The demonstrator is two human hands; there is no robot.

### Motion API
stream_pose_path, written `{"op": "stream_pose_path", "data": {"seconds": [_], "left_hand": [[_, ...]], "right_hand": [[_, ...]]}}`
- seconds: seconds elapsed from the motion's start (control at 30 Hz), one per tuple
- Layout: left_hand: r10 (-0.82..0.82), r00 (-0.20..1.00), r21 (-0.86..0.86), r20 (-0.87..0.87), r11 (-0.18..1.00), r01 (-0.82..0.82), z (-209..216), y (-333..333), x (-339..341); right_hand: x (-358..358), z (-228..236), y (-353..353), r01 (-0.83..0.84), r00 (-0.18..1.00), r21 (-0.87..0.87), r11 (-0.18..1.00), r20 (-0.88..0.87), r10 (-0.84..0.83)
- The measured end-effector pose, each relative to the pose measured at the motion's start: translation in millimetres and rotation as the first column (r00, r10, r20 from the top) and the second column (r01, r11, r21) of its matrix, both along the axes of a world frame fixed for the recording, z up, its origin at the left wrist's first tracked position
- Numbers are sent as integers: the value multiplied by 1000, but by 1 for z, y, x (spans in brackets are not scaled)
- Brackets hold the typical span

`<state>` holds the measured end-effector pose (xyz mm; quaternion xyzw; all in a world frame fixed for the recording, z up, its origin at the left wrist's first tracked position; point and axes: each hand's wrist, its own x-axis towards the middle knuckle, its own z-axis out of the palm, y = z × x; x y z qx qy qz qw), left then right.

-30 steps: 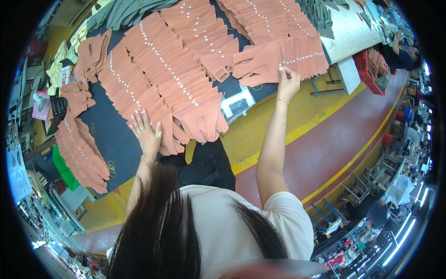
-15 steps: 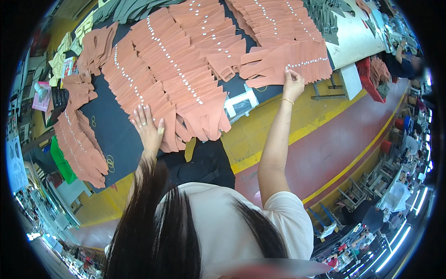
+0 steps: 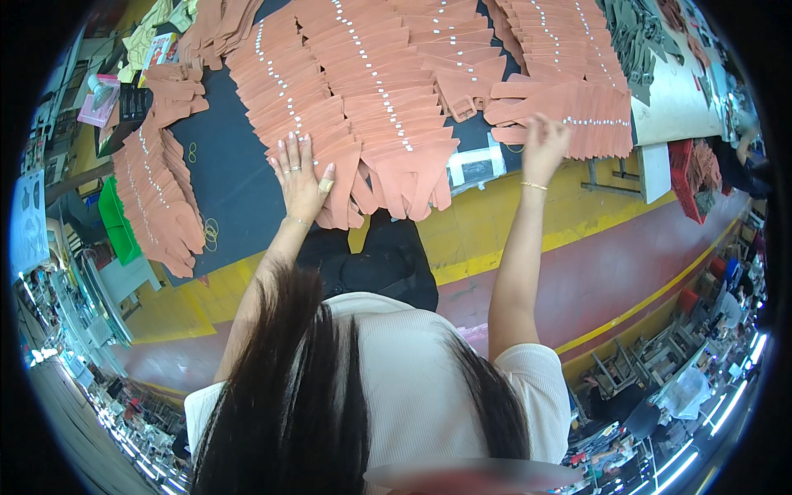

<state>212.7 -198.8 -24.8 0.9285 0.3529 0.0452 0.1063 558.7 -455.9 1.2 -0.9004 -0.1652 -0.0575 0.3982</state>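
Salmon-coloured flat cut pieces (image 3: 382, 99), overlapped in long rows, bear small white labels. My left hand (image 3: 304, 186) lies with spread fingers on the near end of a left row; a beige wrap covers part of its thumb. To the right, my right hand (image 3: 546, 148) is at the left end of a crosswise row of the same pieces (image 3: 596, 136). Its thumb and fingertips are pinched together beside the first label there. Whatever they might hold is too small to see. A salmon piece with a buckle-like cutout (image 3: 464, 106) lies left of that hand.
The dark table (image 3: 219, 124) carries another salmon row (image 3: 157, 194) at left. A clear-wrapped packet (image 3: 476, 167) sits at the near edge. Grey-green pieces (image 3: 639, 41) lie far right, near a red crate (image 3: 681, 177). A green bin (image 3: 121, 223) stands left.
The whole view has shifted, so the table sits higher and further right. Against the crosswise row, my right hand has moved slightly left of the first label. My left hand stays on the pieces.
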Motion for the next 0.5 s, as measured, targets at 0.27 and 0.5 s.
{"op": "stream_pose_path", "data": {"seconds": [0.27,0.5], "left_hand": [[0,998,-5,64,1000,0,2,-1,-2],[6,999,-9,37,1000,-6,14,-8,-13]], "right_hand": [[-89,13,72,-688,714,-288,666,-102,693],[-94,16,87,-739,657,-347,577,-183,731]]}}
